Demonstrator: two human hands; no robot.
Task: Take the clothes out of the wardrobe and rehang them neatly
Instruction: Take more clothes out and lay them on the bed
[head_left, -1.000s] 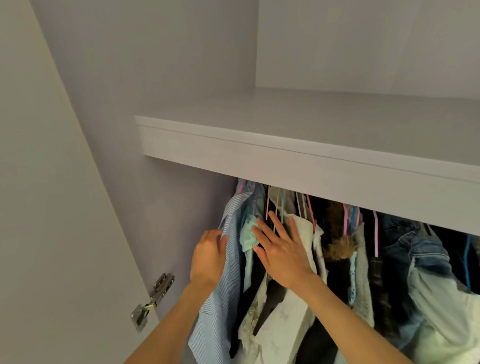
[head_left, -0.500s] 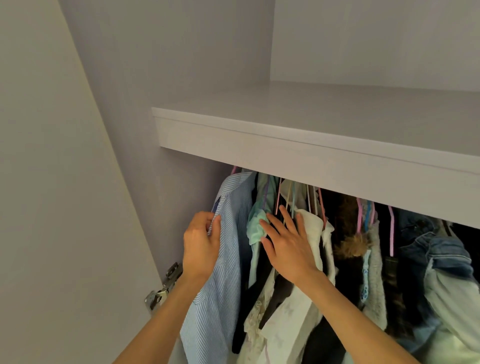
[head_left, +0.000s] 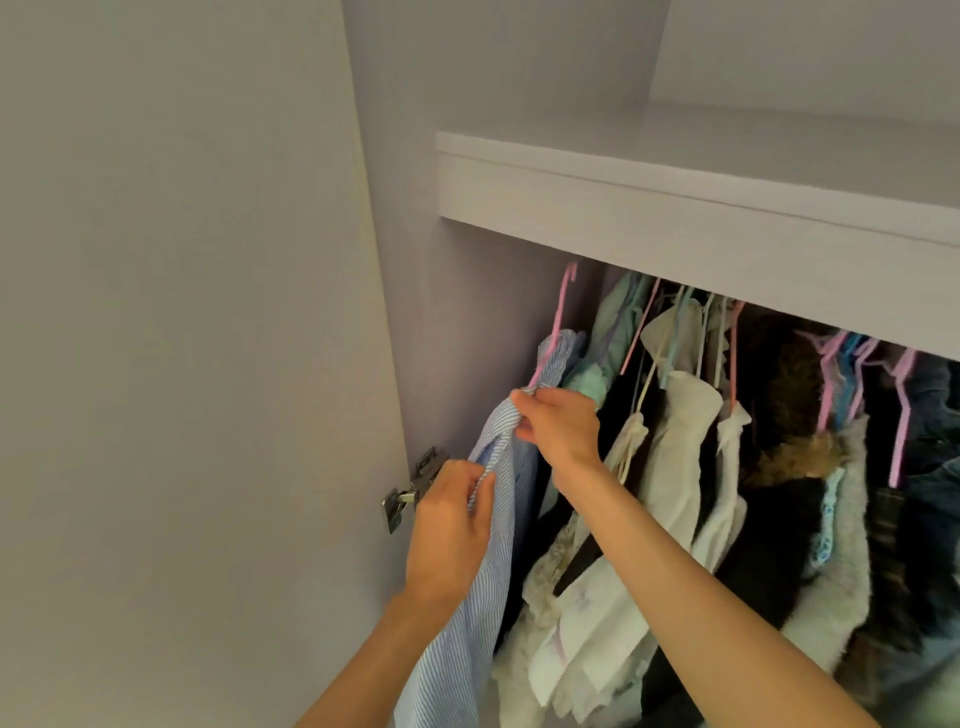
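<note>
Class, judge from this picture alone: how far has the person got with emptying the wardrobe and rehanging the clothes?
Done: nothing looks finished. In hand: the left hand and right hand both grip the blue striped shirt, whose pink hanger has its hook free below the shelf. Left: the crowded row of other clothes hangs inside, and all the rehanging.

Left hand pinching low, right hand gripping higher, both forearms reaching forward

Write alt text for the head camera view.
Both hands grip a blue striped shirt on a pink hanger at the left end of a crowded wardrobe: the right hand near its top, the left hand lower. Other clothes hang beneath a white shelf.
</note>
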